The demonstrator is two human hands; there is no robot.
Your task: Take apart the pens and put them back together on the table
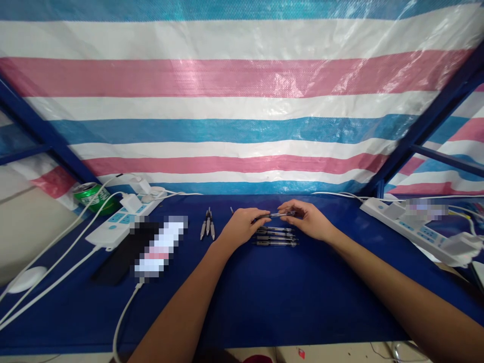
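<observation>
Between my two hands a pen (280,214) with a clear barrel and dark end lies almost level, just above the blue table. My left hand (244,224) pinches its dark left end, and the fingers of my right hand (304,218) close on its right end. Just below, several similar pens (278,242) lie side by side in a stack of rows on the table. Left of my left hand, a small group of grey-and-black pen parts (207,227) points away from me. The tip of another slim piece (232,209) shows behind my left hand, the rest hidden.
At the left are a white power strip (123,219) with chargers, a green can (96,199), a dark flat object (121,257) and a blurred phone (161,252) on a cable. Another power strip (412,229) sits right. Striped sheeting (242,108) hangs behind the table (302,297).
</observation>
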